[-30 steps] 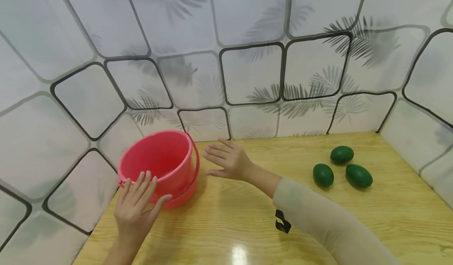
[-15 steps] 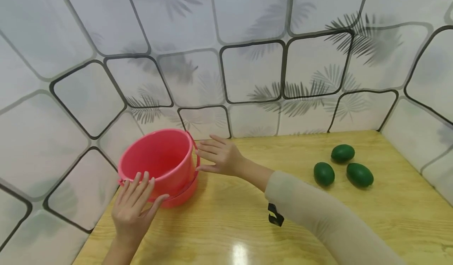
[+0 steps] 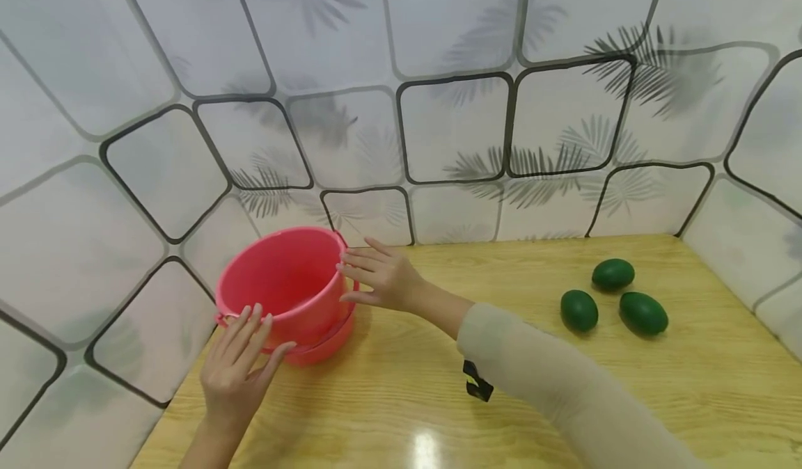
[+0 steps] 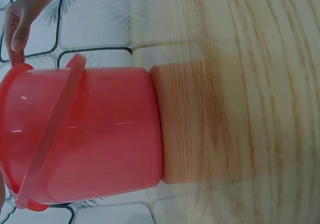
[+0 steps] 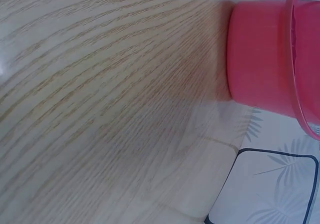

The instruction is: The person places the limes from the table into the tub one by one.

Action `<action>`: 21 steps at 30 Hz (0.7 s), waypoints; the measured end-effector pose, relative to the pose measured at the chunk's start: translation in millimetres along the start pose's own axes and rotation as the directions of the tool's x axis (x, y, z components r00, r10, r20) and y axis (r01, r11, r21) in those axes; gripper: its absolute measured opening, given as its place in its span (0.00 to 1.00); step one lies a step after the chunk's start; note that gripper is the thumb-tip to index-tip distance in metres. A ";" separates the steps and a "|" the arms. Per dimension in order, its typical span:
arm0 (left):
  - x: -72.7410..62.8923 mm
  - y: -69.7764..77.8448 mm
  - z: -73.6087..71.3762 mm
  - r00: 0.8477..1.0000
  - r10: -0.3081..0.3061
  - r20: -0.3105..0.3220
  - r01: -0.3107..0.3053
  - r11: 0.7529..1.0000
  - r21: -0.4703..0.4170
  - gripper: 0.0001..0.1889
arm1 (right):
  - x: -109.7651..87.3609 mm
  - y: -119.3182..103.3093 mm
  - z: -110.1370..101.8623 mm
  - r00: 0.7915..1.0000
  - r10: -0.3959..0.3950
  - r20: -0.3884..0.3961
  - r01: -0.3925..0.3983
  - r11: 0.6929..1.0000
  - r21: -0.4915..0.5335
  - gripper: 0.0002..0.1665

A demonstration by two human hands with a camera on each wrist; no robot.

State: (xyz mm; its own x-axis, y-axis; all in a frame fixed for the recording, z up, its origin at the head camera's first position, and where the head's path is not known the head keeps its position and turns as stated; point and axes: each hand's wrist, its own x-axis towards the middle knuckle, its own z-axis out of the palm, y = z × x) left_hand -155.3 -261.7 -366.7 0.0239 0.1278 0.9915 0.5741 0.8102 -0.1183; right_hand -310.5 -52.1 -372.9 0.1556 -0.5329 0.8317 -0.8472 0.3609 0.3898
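A pink plastic bucket [image 3: 313, 323] stands upright on the wooden table at the left, its mouth facing up. Its handle [image 4: 54, 129] hangs down along the side in the left wrist view. My left hand [image 3: 232, 375] is at the near left rim with fingers straight, seemingly resting against it. At the right rim is my right hand [image 3: 390, 280], fingers extended and fingertips at the edge; in the left wrist view this right hand [image 4: 22, 26] reaches the rim from beyond. The bucket [image 5: 260, 53] also fills the right edge of the right wrist view.
Three dark green oval fruits, like avocados, lie at the right: a back one [image 3: 612, 275], a left one [image 3: 579, 310] and a right one [image 3: 644, 314]. Patterned white walls [image 3: 451, 211] border the table [image 3: 401, 392]. A black device [image 3: 477, 381] sits under the right sleeve.
My right hand has moved left to the bucket's right rim. The left hand has stayed by the near rim. The bucket and green fruits show no clear movement on the table.
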 end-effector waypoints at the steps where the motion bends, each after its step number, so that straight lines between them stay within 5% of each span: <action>1: -0.7 -1.1 0.1 1.000 0.000 -0.001 0.000 1.000 0.000 0.24 | 1.5 -0.7 1.0 1.000 0.001 0.006 -0.001 1.000 0.004 0.30; 9: -7.3 -8.2 -1.4 1.000 0.003 -0.008 -0.003 1.000 -0.018 0.24 | 0.9 -4.3 6.4 0.998 -0.026 0.054 0.025 1.000 0.013 0.29; 21: -14.0 -11.1 1.5 1.000 -0.021 -0.011 0.020 0.996 -0.084 0.22 | -3.2 7.6 9.6 0.986 -0.010 0.164 -0.022 0.982 0.190 0.23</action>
State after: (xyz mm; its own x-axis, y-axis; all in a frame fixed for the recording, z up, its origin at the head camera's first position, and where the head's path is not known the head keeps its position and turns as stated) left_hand -163.3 -271.6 -379.3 0.0208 0.1052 0.9942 0.6415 0.7614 -0.0939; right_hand -322.3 -55.0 -376.4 0.0786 -0.6546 0.7519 -0.9313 0.2209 0.2896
